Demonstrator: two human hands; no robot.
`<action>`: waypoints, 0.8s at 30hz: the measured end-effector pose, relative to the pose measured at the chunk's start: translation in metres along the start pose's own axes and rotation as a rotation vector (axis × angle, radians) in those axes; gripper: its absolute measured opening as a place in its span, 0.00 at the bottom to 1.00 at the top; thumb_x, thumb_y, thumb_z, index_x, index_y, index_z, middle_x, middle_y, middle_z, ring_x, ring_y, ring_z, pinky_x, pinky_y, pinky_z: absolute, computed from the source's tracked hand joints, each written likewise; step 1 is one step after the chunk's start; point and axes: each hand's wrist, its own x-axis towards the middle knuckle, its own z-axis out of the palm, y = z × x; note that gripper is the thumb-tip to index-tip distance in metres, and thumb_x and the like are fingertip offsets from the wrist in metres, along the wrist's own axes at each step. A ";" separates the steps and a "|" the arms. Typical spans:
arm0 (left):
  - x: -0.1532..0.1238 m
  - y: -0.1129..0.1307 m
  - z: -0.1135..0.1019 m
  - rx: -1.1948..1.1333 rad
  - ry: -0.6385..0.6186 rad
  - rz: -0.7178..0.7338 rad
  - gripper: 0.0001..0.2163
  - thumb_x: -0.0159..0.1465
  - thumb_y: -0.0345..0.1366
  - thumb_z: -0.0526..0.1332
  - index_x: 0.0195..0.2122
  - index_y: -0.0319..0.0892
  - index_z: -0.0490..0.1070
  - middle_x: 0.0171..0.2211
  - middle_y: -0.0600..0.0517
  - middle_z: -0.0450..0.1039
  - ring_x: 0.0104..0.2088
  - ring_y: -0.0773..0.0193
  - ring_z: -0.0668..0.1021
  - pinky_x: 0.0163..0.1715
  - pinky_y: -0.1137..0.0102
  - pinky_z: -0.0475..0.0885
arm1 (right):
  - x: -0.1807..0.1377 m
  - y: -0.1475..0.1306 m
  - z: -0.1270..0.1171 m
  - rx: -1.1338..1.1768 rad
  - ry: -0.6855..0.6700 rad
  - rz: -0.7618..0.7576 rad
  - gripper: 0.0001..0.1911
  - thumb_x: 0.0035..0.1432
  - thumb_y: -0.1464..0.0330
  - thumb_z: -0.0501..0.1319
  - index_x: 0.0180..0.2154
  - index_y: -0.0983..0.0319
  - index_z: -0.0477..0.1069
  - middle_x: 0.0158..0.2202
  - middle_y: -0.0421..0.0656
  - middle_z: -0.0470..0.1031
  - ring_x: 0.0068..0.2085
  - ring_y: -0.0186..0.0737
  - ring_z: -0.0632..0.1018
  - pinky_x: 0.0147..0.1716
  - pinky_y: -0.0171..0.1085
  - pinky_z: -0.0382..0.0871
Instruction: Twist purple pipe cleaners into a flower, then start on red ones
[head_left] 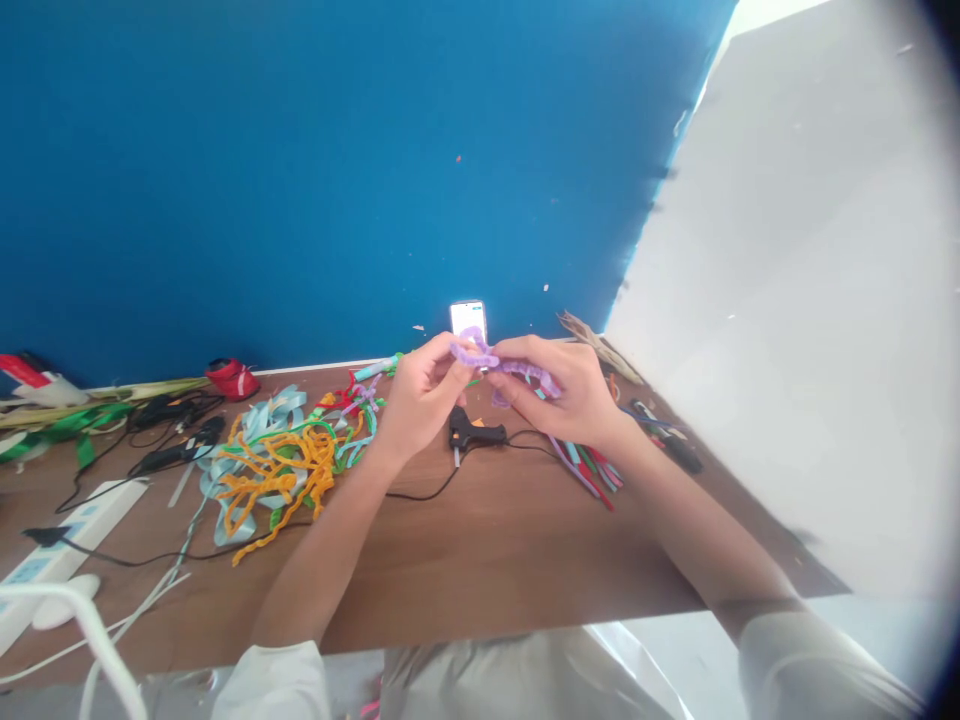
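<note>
Both my hands are raised above the wooden table [487, 560] and pinch a purple fuzzy pipe cleaner [480, 354] between them. My left hand [421, 395] grips its left end with closed fingers. My right hand [566, 392] holds the rest, which runs across its fingers to the right. Just below the hands lies a black glue gun [475, 433] with its cord trailing left.
A tangle of orange, green and light-blue pipe cleaners and ribbons [281, 465] lies at left. A white power strip [67, 540], black cables, a red object [232, 379], a phone [469, 318] against the blue wall, and coloured strips [592, 470] sit around.
</note>
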 end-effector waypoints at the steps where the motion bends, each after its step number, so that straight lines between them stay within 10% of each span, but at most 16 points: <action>1: 0.000 -0.001 -0.001 0.073 0.018 0.063 0.10 0.68 0.44 0.61 0.40 0.42 0.73 0.32 0.53 0.75 0.23 0.72 0.72 0.23 0.75 0.67 | 0.000 -0.002 0.000 0.057 0.028 0.058 0.07 0.64 0.68 0.63 0.45 0.58 0.74 0.30 0.39 0.80 0.28 0.34 0.77 0.29 0.35 0.69; 6: -0.001 -0.006 -0.003 0.487 0.082 0.423 0.08 0.67 0.40 0.64 0.43 0.43 0.74 0.39 0.51 0.79 0.28 0.71 0.75 0.29 0.74 0.69 | 0.002 -0.009 0.000 0.341 0.138 0.346 0.06 0.61 0.65 0.68 0.39 0.58 0.75 0.29 0.38 0.78 0.27 0.34 0.78 0.26 0.35 0.70; 11: -0.001 -0.009 -0.005 0.581 0.140 0.481 0.06 0.70 0.38 0.59 0.42 0.43 0.74 0.37 0.50 0.78 0.31 0.68 0.76 0.33 0.72 0.69 | 0.004 -0.014 0.002 0.554 0.125 0.464 0.11 0.59 0.60 0.69 0.38 0.59 0.73 0.28 0.37 0.76 0.26 0.33 0.76 0.26 0.34 0.72; 24: 0.004 0.007 0.005 -0.435 0.040 -0.366 0.14 0.59 0.39 0.65 0.21 0.41 0.63 0.18 0.58 0.57 0.18 0.74 0.59 0.18 0.75 0.54 | -0.001 0.010 -0.001 -0.341 -0.106 -0.241 0.11 0.65 0.74 0.58 0.47 0.58 0.73 0.37 0.44 0.81 0.35 0.39 0.78 0.33 0.37 0.67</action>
